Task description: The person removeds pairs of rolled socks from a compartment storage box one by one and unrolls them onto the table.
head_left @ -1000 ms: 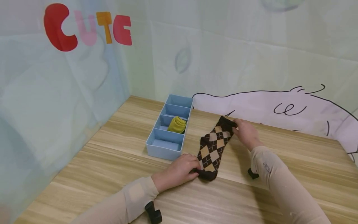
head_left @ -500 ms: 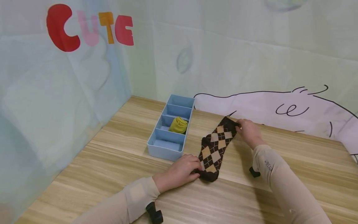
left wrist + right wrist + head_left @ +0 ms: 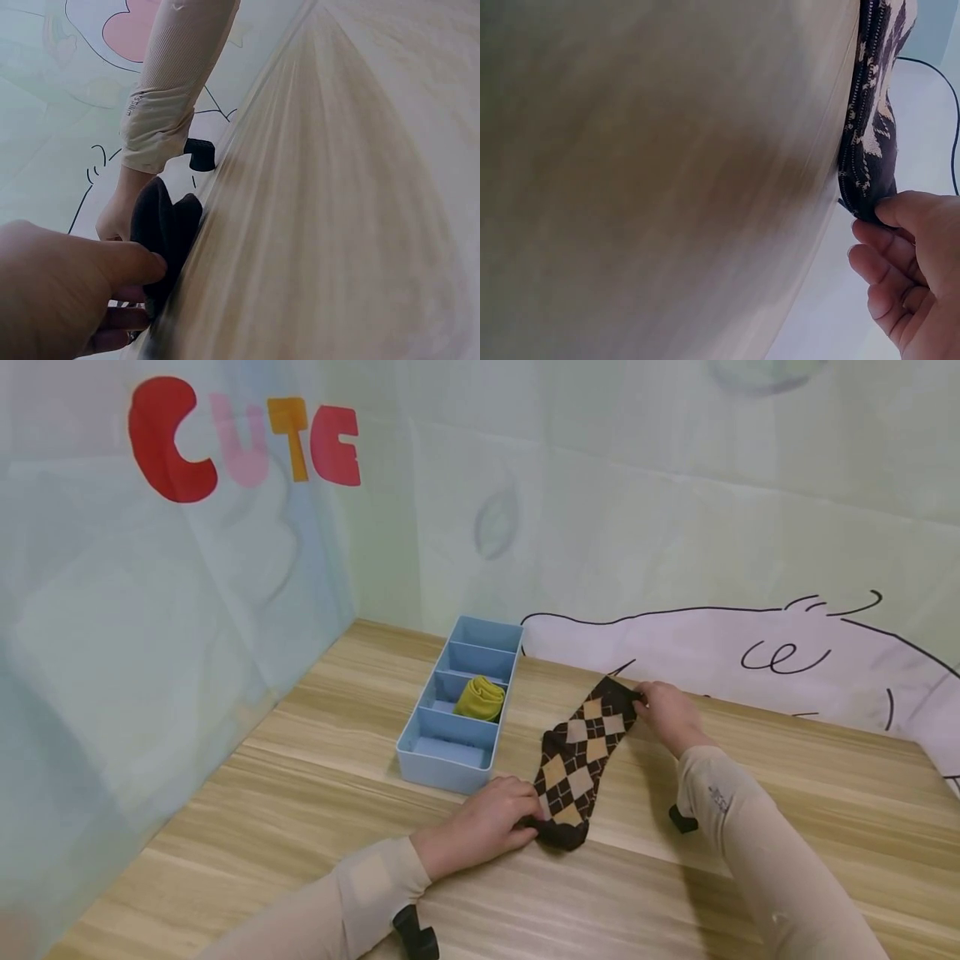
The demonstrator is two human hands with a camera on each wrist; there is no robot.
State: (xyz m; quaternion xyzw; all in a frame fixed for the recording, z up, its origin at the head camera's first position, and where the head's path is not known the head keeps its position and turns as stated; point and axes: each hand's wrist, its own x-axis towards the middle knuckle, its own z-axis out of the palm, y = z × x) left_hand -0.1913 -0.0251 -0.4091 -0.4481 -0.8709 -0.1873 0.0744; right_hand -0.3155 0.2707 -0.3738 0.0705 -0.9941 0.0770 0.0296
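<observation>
A dark brown argyle sock [image 3: 581,768] with tan diamonds lies stretched out on the wooden table, its cuff away from me and its toe close by. My left hand [image 3: 483,827] pinches the dark toe end; in the left wrist view the thumb presses on the folded dark cloth [image 3: 166,229]. At the other end, my right hand [image 3: 670,714] pinches a corner of the cuff between thumb and forefinger, while its other fingers curl loosely in the right wrist view. Left of the sock stands a light blue divided box [image 3: 442,772], with a rolled yellow-green cloth [image 3: 481,699] in one compartment.
The wooden table [image 3: 300,827] meets a printed cloth backdrop [image 3: 660,510] behind and at the left. Black camera mounts hang under both wrists, the left one [image 3: 416,932] near the tabletop.
The right hand has drawn the cuff slightly right, and the cuff now lies flatter and straighter. The left hand keeps its hold on the toe. The head view has shifted a little.
</observation>
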